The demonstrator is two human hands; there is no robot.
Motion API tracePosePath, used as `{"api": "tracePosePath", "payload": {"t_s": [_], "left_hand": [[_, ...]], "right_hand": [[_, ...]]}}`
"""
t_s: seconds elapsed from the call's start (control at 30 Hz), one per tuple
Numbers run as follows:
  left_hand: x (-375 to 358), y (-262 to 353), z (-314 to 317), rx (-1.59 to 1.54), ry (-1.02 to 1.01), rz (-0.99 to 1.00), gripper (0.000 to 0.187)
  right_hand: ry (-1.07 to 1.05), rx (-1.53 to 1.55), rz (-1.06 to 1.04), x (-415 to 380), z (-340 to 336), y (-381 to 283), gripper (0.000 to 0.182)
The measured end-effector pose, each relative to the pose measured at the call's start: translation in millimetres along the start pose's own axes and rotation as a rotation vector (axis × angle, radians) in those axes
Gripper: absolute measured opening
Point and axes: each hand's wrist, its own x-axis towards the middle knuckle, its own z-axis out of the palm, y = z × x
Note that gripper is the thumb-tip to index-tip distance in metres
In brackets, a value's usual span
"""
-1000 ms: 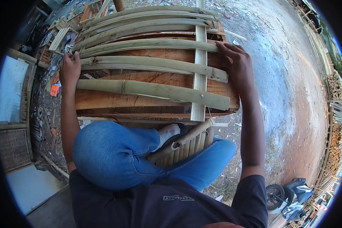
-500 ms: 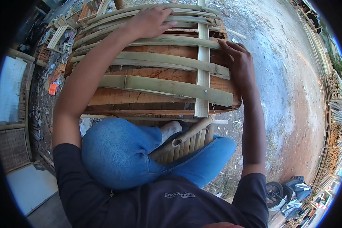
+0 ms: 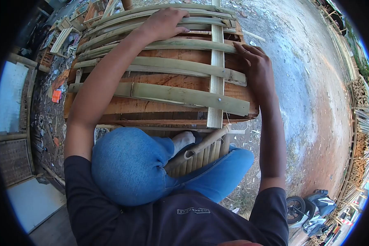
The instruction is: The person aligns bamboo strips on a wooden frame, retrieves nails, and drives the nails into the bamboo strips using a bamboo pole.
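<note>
Several split bamboo slats lie side by side across a wooden block [image 3: 164, 110], joined near their right ends by a bamboo crosspiece [image 3: 216, 88]. My left hand [image 3: 166, 24] is over the far slats, its fingers and thumb bent around a bamboo slat [image 3: 201, 20]. My right hand [image 3: 256, 61] is at the right end of a middle bamboo slat [image 3: 184, 44], with its fingertips closed on that end. The nearest slat [image 3: 172, 93] shows a nail head where it crosses the crosspiece. Parts of the slats are hidden under my left forearm.
Below the block is a bamboo slatted seat [image 3: 201, 158], beside my bent legs in jeans. Wood scraps and an orange item [image 3: 56, 96] lie on the ground at left. A motorbike [image 3: 311, 211] stands at lower right, and stacked bamboo poles [image 3: 358, 160] line the right side.
My left forearm and elbow have shifted to the right, uncovering the left ends of the near slats. The slats and crosspiece appear slightly further left. Both hands keep nearly the same places.
</note>
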Motion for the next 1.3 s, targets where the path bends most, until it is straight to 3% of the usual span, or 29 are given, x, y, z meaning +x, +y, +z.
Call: {"api": "tracePosePath", "payload": {"t_s": [0.23,0.33,0.43,0.53,1.3], "left_hand": [[-1.5,-5.7,6.4,-0.152,0.096,0.062,0.046],[-0.8,-3.3,-1.4,-0.206,0.008,0.067,0.047],[-2.2,-0.5,-3.6,-0.21,0.011,0.067,0.046],[-1.0,-3.4,-1.2,-0.203,0.008,0.067,0.046],[-5.1,-1.7,-8.7,-0.251,-0.014,0.05,0.048]], "right_hand": [[-0.037,0.005,0.039,0.9,-1.0,-2.0,0.056],[-0.034,0.011,0.042,0.8,-1.1,-2.2,0.056],[-0.03,0.018,0.034,0.2,-0.2,0.0,0.056],[0.006,-0.033,-0.002,-0.2,2.0,1.9,0.041],[0.025,0.025,0.007,0.9,5.2,0.5,0.043]]}}
